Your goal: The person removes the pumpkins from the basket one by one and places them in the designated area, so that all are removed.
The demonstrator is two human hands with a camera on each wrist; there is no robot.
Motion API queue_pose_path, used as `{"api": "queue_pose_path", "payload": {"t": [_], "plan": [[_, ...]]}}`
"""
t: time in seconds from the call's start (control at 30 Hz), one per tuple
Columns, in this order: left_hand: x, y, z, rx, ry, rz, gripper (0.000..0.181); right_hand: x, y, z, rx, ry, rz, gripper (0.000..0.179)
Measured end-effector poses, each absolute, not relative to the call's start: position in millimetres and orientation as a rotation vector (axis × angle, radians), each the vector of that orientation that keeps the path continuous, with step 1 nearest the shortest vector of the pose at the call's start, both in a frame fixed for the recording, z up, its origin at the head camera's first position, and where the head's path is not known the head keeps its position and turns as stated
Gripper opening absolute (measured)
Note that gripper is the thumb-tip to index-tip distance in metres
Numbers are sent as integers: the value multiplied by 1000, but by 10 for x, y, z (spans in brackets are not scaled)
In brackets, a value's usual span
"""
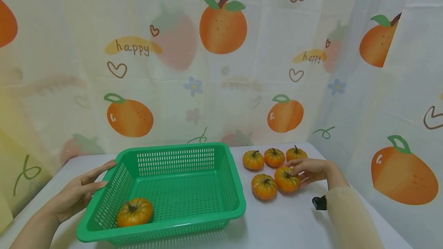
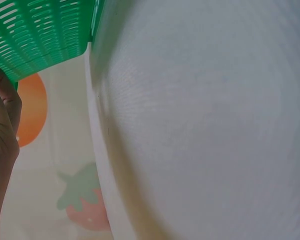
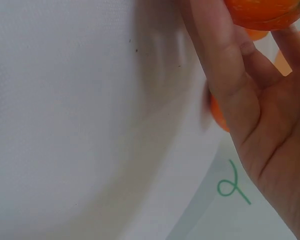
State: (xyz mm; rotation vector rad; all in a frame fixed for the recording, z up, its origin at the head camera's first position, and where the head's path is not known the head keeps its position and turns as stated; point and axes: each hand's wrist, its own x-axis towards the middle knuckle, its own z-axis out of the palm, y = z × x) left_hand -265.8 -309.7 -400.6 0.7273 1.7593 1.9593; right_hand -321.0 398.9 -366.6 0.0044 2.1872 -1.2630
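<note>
My left hand [image 1: 74,193] grips the left rim of a green plastic basket [image 1: 235,187], which stands on the white table. One small orange pumpkin [image 1: 135,212] lies inside, at the basket's near left corner. To the right of the basket, my right hand [image 1: 308,170] holds another small pumpkin [image 1: 287,180] between thumb and fingers. In the right wrist view this pumpkin [image 3: 265,12] is cut off by the top edge. Close around that hand sit more small pumpkins: one to the left [image 1: 264,186] and three behind, including a pumpkin [image 1: 253,160] nearest the basket.
A curtain printed with fruit [image 1: 223,28] hangs behind the white table [image 1: 277,222] and along its right side. A small black object [image 1: 319,203] shows beside the right sleeve [image 1: 349,218].
</note>
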Motion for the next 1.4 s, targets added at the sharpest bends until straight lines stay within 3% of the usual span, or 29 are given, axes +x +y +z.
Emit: {"api": "queue_pose_path", "payload": {"t": [1.4], "plan": [[-2645, -3088, -3994, 749, 1728, 1966, 58, -3210, 4018, -3569, 77, 2238, -1180, 53]]}}
